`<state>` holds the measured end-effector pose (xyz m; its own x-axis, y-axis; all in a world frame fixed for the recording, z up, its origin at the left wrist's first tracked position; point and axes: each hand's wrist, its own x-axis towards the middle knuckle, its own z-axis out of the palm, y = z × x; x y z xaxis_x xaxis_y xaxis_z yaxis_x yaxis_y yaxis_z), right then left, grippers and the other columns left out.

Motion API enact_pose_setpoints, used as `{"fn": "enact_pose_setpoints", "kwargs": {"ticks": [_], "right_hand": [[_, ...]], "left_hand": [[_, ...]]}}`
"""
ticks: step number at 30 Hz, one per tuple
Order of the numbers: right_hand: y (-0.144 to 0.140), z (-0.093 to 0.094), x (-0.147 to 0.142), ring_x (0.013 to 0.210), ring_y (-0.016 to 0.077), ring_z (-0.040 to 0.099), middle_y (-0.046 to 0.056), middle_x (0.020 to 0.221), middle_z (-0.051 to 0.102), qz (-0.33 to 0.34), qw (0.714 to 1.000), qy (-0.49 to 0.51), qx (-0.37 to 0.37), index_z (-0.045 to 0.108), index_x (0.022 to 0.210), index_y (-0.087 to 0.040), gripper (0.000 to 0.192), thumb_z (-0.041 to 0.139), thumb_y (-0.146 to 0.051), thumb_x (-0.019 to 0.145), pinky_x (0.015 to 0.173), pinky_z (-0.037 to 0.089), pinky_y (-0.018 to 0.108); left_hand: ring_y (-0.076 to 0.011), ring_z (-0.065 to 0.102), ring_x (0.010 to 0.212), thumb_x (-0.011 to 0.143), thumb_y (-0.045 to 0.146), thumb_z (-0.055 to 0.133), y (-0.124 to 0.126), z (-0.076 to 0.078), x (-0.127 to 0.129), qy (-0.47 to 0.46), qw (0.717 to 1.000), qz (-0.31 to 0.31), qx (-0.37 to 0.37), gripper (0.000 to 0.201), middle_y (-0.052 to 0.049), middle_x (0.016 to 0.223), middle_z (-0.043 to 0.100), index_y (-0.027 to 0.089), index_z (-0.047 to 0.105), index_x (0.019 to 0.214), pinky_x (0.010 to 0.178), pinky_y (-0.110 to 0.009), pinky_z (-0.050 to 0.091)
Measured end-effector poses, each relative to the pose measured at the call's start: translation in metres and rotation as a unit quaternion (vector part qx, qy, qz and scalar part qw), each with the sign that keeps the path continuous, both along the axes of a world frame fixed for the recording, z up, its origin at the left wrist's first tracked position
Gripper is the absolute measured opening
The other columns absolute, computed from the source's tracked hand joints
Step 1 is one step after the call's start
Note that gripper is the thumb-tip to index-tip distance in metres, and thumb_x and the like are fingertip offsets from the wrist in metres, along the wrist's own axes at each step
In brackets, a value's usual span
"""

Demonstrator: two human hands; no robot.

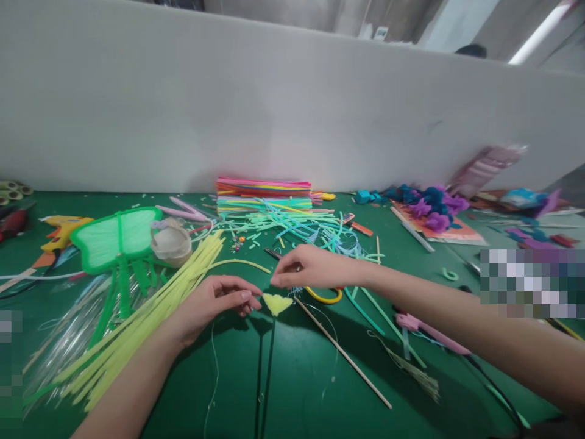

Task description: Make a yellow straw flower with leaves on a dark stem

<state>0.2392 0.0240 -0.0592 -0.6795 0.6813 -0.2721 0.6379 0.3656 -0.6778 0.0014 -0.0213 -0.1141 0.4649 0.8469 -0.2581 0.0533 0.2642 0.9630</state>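
Centrally in the head view, a small yellow fuzzy piece, wide at the top and narrowing to a point below, sits between two bare hands above a green worktop. The left hand reaches in from the near left, its index fingertip at the left corner of the piece; whether its fingers grip the piece or merely touch it cannot be told. The right hand enters from the right, thumb and index fingertips drawn together just above the piece; anything thin between them cannot be made out. Beneath the left forearm lies a bundle of yellow strips. Farther left are a green winged shape, a small bowl overlapping its right side, and a yellow glue gun. Beyond the hands, a stack of coloured strips rests near a pale upright panel, with beads scattered before it. The yellow handle of the scissors shows below the right wrist, beside a wooden stick lying slantwise. At far right are purple and blue flowers.
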Motion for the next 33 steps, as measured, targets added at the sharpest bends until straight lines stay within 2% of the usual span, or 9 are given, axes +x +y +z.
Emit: {"fn": "enact_pose_setpoints", "kwargs": {"ticks": [2,4,14,22,27,31,33], "right_hand": [[0.002,-0.002,-0.008,0.065,0.0109,0.058,0.003,0.072,0.064,0.014,0.986,0.077,-0.15,0.07,0.09,-0.013,0.038,0.061,-0.05,0.082,0.06,0.047,0.023],[0.005,-0.007,-0.014,0.062,0.0094,0.055,0.0,0.067,0.06,0.018,0.969,0.104,-0.223,0.07,0.086,-0.012,0.038,0.068,-0.049,0.076,0.058,0.048,0.022],[0.014,-0.027,-0.023,0.06,0.0062,0.051,-0.004,0.063,0.055,0.002,0.926,0.117,-0.358,0.07,0.082,-0.013,0.024,0.072,-0.035,0.073,0.061,0.047,0.021],[0.016,-0.016,-0.032,0.065,0.0079,0.056,-0.001,0.068,0.062,0.014,0.95,0.078,-0.302,0.07,0.08,-0.012,0.018,0.07,-0.028,0.07,0.066,0.05,0.023],[0.01,-0.006,-0.037,0.062,0.0073,0.055,-0.002,0.067,0.061,0.051,0.979,0.03,-0.195,0.067,0.077,-0.012,0.011,0.063,-0.021,0.073,0.06,0.045,0.019],[0.009,-0.007,-0.037,0.058,0.0065,0.052,-0.003,0.065,0.06,0.071,0.993,0.008,-0.096,0.066,0.077,-0.012,0.009,0.062,-0.019,0.073,0.053,0.04,0.018],[0.011,-0.01,-0.035,0.059,0.0076,0.054,-0.001,0.066,0.061,0.067,0.99,0.025,-0.124,0.067,0.079,-0.012,0.015,0.064,-0.026,0.075,0.056,0.043,0.019]], "left_hand": [[-0.0156,0.063,0.069,0.078,0.034,0.072,0.0,-0.001,0.0,0.001,1.0,-0.005,0.002,0.024,-0.008,0.082,0.075,0.015,0.073,0.092,0.07,-0.027,0.049],[-0.0153,0.063,0.069,0.077,0.034,0.072,0.001,-0.001,-0.001,0.005,1.0,-0.01,0.002,0.023,-0.008,0.081,0.075,0.015,0.074,0.091,0.07,-0.027,0.049],[-0.0174,0.065,0.074,0.079,0.028,0.069,0.001,0.0,-0.002,-0.012,1.0,-0.023,-0.008,0.017,-0.008,0.08,0.075,0.015,0.068,0.089,0.07,-0.027,0.048],[-0.0157,0.064,0.073,0.08,0.024,0.067,0.001,0.001,-0.002,-0.015,1.0,-0.025,-0.012,0.011,-0.007,0.079,0.074,0.016,0.063,0.086,0.07,-0.026,0.047],[-0.0152,0.063,0.073,0.08,0.024,0.067,0.002,-0.002,-0.002,-0.016,1.0,-0.021,-0.016,0.012,-0.008,0.08,0.074,0.015,0.063,0.086,0.07,-0.026,0.046],[-0.0148,0.063,0.072,0.079,0.024,0.067,0.003,-0.003,-0.003,-0.013,1.0,-0.015,-0.017,0.012,-0.007,0.08,0.074,0.016,0.062,0.087,0.07,-0.026,0.046],[-0.0146,0.062,0.071,0.079,0.024,0.067,0.003,-0.003,-0.003,-0.012,1.0,-0.01,-0.017,0.012,-0.006,0.078,0.074,0.016,0.062,0.086,0.07,-0.026,0.046]]}}
